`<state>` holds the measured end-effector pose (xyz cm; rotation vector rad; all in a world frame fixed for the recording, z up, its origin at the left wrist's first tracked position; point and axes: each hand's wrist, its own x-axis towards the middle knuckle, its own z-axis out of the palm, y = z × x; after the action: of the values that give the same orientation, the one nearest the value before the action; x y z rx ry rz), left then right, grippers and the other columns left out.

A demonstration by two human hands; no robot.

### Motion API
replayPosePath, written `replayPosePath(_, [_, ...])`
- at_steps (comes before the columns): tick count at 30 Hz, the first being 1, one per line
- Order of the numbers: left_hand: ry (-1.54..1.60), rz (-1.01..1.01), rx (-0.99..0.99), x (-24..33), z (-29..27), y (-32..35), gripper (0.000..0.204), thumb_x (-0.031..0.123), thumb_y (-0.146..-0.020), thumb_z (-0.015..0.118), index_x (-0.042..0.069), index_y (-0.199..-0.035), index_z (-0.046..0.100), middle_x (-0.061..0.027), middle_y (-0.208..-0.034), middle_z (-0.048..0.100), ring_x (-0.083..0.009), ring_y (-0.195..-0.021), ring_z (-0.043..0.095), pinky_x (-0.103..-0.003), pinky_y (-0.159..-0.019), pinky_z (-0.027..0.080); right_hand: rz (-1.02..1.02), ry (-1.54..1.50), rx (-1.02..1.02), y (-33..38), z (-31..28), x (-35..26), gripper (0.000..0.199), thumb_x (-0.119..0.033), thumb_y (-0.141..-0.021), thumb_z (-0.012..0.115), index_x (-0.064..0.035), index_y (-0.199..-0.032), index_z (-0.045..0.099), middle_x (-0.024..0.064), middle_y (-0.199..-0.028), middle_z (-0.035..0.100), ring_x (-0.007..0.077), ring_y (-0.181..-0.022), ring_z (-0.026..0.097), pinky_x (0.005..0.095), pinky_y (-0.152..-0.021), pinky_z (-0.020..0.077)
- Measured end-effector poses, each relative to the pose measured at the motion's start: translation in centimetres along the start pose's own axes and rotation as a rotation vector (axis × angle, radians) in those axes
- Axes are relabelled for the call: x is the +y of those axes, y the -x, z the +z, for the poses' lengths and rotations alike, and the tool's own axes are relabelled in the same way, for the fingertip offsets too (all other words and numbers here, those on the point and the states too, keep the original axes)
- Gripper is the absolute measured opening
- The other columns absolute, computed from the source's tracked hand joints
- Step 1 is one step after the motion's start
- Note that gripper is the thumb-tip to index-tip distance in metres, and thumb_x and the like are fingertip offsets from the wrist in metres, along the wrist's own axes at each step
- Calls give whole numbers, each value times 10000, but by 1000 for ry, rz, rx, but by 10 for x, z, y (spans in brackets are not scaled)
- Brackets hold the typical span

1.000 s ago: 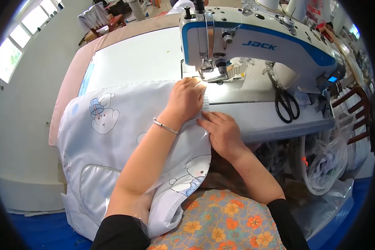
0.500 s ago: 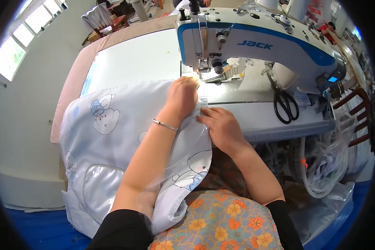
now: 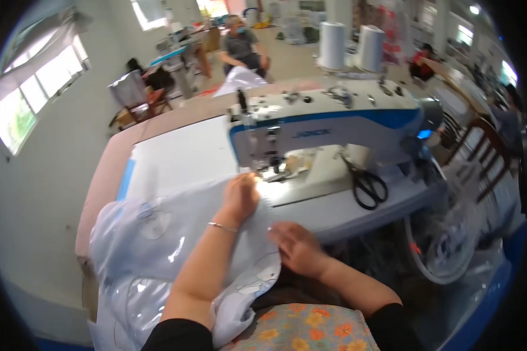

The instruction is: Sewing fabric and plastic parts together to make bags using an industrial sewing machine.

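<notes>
A glossy white cloth printed with pale cartoon animals lies over the left of the table and hangs down toward my lap. My left hand, with a thin bracelet at its wrist, grips the cloth just in front of the needle area of a white and blue sewing machine. The fingers of my right hand are on the cloth's right edge, nearer to me; its thumb is hidden. A shiny clear panel shows low on the cloth. The picture is blurred by motion.
Black-handled scissors lie on the machine bed at right. Two white thread cones stand behind the machine. Clear plastic hangs off the table's right side, near a wooden chair. Beyond the table sits a person.
The view has tilted up, so the machine and hands appear lower and more of the room shows. Both hands stay on the cloth, close to the same places.
</notes>
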<state>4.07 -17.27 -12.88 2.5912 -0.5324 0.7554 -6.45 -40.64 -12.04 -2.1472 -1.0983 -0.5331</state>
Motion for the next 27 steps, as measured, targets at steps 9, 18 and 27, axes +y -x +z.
replayPosePath(9, [-59, -30, -166, 17, -24, 11, 358, 37, -791, 560, -6, -1136, 646, -224, -1219, 642, -401, -1153, 596, -465, -1025, 457, -131, -400, 139, 15, -8, -37, 279, -117, -779, 735, -44, -1026, 629, 125, -1037, 635, 324, -958, 629, 404, -861, 528])
replayPosePath(18, [-209, 57, -177, 18, -19, 22, 456, 140, -831, 623, -7, -1258, 566, -195, -1344, 579, -338, -1277, 532, -500, -1088, 378, -198, -546, -132, 17, -18, -59, 285, -52, -700, 755, -73, -979, 700, 103, -971, 703, 305, -928, 686, 408, -814, 561])
replayPosePath(27, [-89, 86, -173, 72, -47, 47, 422, 147, -870, 627, -62, -1232, 574, -202, -1260, 595, -365, -1182, 562, -436, -1054, 425, 53, -657, -260, 47, -10, -59, 270, -16, -794, 706, -63, -1060, 717, 92, -1071, 730, 296, -1033, 687, 443, -984, 525])
